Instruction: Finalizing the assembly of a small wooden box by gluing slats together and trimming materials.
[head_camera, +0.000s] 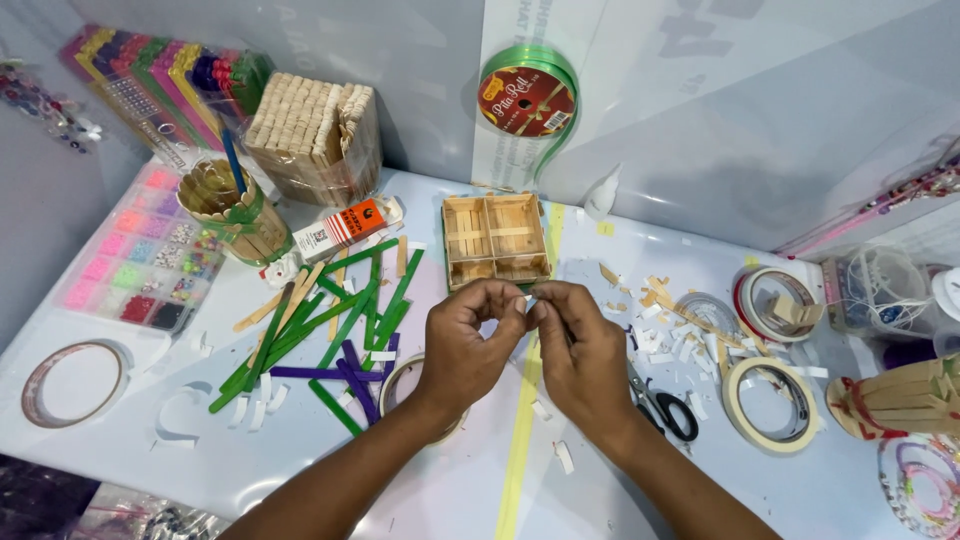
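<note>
Both hands meet over the middle of the counter (300, 440), fingertips together. Left hand (467, 345) and right hand (580, 350) each pinch a tiny white scrap (531, 297) between thumb and forefinger, grip pressed together on it; scrap is too small to tell what it is. Hands hover just in front of a small wooden stick box (496, 240) with compartments, which sits on the counter near the back wall. Left of the hands: a loose pile of green and purple craft sticks (335, 340) mixed with a few plain ones. A tape roll (400, 385) lies partly hidden under the left wrist. Right of the right hand: black-handled scissors (665, 408), then a masking tape roll (770, 400), with white paper snippets (665, 340) scattered around. A yellow stripe (520, 440) runs down the counter under the hands. Back left: a stick-built cup (232, 210), a bundle of plain sticks (315, 135), an orange-and-white glue tube (340, 228), a bead tray (140, 255). A green ribbon spool (528, 100) leans on the wall.
</note>
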